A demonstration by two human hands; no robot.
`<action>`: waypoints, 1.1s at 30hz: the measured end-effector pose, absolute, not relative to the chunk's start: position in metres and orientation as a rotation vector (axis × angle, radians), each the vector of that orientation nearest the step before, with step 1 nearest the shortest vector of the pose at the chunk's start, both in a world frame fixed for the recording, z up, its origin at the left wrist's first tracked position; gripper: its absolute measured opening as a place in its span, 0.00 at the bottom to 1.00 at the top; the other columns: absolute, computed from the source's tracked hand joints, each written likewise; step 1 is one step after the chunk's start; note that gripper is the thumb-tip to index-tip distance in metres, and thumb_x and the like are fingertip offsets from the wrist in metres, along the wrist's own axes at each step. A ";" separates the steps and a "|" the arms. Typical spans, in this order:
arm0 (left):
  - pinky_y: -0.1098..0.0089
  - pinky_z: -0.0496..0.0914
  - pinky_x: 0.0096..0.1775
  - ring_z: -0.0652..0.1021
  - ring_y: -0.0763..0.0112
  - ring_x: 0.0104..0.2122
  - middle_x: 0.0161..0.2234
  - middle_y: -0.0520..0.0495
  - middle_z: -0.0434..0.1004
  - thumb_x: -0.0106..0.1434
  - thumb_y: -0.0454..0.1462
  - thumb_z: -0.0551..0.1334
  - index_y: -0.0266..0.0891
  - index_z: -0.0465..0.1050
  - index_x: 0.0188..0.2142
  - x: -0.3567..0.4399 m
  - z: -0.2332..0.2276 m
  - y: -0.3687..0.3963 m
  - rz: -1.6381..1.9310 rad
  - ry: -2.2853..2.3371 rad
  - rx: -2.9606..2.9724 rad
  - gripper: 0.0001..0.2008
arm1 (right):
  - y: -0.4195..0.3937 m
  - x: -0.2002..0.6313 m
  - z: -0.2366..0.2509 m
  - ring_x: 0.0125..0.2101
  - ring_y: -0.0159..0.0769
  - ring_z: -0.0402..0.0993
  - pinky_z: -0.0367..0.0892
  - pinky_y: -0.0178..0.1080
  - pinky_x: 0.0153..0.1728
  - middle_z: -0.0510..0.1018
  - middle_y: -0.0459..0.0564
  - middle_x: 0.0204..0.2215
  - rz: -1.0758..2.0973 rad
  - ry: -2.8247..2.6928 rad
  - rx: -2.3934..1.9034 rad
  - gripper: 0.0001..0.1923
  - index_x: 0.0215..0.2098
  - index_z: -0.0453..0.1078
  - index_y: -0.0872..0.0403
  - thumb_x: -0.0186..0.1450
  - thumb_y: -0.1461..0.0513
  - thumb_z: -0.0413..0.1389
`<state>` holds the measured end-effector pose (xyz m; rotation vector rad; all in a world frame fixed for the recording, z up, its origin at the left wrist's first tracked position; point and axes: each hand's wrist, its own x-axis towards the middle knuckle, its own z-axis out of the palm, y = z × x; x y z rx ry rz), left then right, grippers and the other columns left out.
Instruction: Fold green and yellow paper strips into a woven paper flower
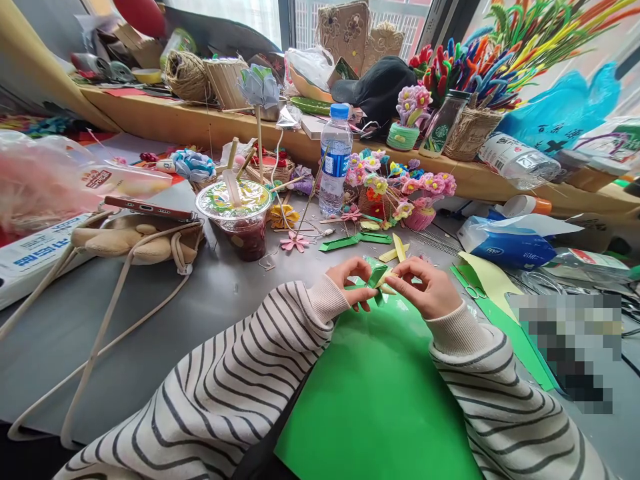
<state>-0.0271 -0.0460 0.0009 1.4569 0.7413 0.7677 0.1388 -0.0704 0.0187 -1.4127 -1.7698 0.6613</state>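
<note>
left hand (353, 280): we see it pinching the green end of a small folded paper strip (379, 279), fingers closed on it, centre of frame.
right hand (429, 288): closed on the pale yellow end of the same strip; thumb and forefinger meet the left hand's fingertips.
folded paper strip: held between both hands, just above the top edge of the green paper sheet (375, 393), lifted off the surface (165, 333). Exact fold shape too small for us to tell.
step in hand: we judge it a fold or weave of green and yellow strips. To do it well, keep both pinches tight near the crease, press the fold flat, keep the edges lined up, don't let the ends slip.
nearby, above the hands: loose green strip (340, 243) and yellow strips (397, 250) on the surface.
right of the hands: green scissors (467, 283) lying on paper offcuts, near the right hand.
upper centre: water bottle (335, 159), upright.
left of centre: plastic cup (239, 217) with lid and straw, beside a phone (149, 208) on a beige bag.
upper right: pipe-cleaner bunches in a basket (470, 133) on the sill.
</note>
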 end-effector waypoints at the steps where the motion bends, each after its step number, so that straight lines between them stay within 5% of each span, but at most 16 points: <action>1: 0.79 0.65 0.16 0.72 0.79 0.17 0.30 0.52 0.64 0.48 0.37 0.61 0.37 0.57 0.30 -0.027 0.001 -0.046 0.766 0.749 1.464 0.13 | -0.070 0.139 0.019 0.22 0.29 0.61 0.58 0.34 0.21 0.67 0.48 0.24 0.663 -1.780 -1.426 0.11 0.22 0.64 0.54 0.52 0.54 0.54; 21: 0.78 0.66 0.15 0.72 0.79 0.16 0.29 0.52 0.66 0.47 0.36 0.61 0.37 0.57 0.29 -0.025 -0.005 -0.047 0.686 0.807 1.440 0.13 | -0.065 0.137 0.010 0.23 0.30 0.63 0.60 0.35 0.27 0.68 0.46 0.21 0.848 -1.710 -1.578 0.12 0.21 0.64 0.56 0.50 0.54 0.53; 33: 0.79 0.65 0.14 0.72 0.79 0.15 0.28 0.52 0.66 0.46 0.34 0.61 0.36 0.56 0.28 -0.023 -0.007 -0.045 0.721 0.842 1.383 0.12 | -0.068 0.133 0.013 0.25 0.30 0.64 0.61 0.34 0.27 0.67 0.47 0.22 0.637 -1.823 -1.529 0.09 0.22 0.62 0.55 0.53 0.57 0.52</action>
